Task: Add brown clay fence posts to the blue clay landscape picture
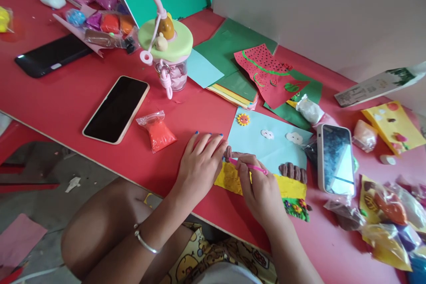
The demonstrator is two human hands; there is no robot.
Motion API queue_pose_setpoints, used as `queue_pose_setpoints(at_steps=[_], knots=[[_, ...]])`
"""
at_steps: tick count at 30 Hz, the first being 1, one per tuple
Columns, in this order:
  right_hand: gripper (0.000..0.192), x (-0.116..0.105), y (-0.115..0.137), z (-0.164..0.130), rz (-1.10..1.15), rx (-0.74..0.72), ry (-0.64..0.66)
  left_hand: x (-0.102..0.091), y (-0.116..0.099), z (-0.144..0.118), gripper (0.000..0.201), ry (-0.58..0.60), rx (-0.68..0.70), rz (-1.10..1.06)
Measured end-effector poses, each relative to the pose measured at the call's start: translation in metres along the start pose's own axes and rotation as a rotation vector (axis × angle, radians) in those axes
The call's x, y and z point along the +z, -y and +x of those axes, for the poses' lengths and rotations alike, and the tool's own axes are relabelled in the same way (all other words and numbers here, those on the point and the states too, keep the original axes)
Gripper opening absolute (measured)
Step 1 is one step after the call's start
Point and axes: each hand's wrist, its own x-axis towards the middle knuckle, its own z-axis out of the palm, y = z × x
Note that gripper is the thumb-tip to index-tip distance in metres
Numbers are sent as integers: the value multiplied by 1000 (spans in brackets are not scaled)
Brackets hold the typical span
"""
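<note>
A light blue card point(266, 144) lies near the table's front edge, with a clay sun point(243, 119), two white clay clouds point(281, 136), a yellow clay band point(233, 179), brown clay lumps point(293, 171) and a green flowered strip point(296, 208) on it. My right hand point(258, 188) grips a pink clay tool point(251, 167), its tip at a small brown clay piece point(228, 153) on the card's left edge. My left hand point(201, 164) lies flat on the table beside that piece, fingers spread, fingertips touching the card's edge.
On the red table point(83, 93) lie a dark phone point(116, 108), a black phone point(49, 55), a white phone point(334, 157), an orange clay bag point(159, 133), a cup with a green lid point(168, 51), coloured paper sheets point(233, 60), a watermelon card point(266, 73) and several clay bags point(386, 217).
</note>
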Motion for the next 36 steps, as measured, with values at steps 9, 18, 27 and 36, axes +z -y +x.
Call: queue_pose_setpoints(at_steps=[9,18,27,36], knots=[[20,0,-1,-2,11,14,8,1,0,0,33,-3,6,5],[21,1,-1,-2,27,26,18,1,1,-1,33,-11,11,8],[23,-4,3,-3,44,11,-69,3,1,0,33,-10,7,14],[23,-50,-30,-44,-92,-99,-508,0,3,2,37,-22,34,21]])
